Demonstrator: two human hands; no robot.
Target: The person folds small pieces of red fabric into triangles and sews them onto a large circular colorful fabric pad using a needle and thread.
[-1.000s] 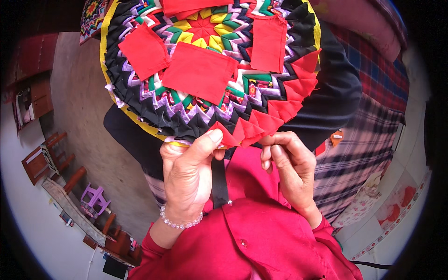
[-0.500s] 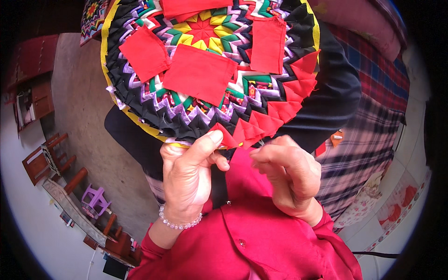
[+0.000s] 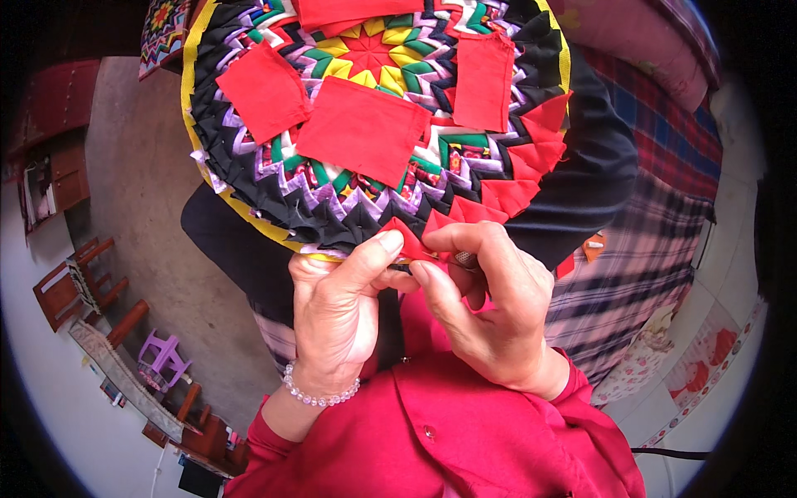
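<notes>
A round patchwork piece point(image 3: 349, 222) of folded fabric points in several colours lies across my lap, edged with a yellow band point(image 3: 189, 91). My left hand point(image 3: 336, 299) pinches its near rim, thumb on top beside a folded red cloth triangle point(image 3: 405, 239) and fingers underneath. Close by on the right, my right hand point(image 3: 490, 303) closes thumb and forefinger on the rim at this red triangle. A dotted metal thimble point(image 3: 466, 260) shows at its curled fingers; any needle is hidden. Loose red cloth pieces point(image 3: 361, 129) rest on top of the patchwork.
Plaid cloth point(image 3: 639, 257) covers the surface to my right, with an orange scrap point(image 3: 594, 246) on it. A purple stool point(image 3: 163, 358) and wooden chairs point(image 3: 70, 286) stand on the floor at left. Another patchwork point(image 3: 162, 33) shows at the far left.
My right hand has moved left and up to the rim, its fingers now at the red triangle. My left hand keeps its hold; the patchwork has shifted slightly right.
</notes>
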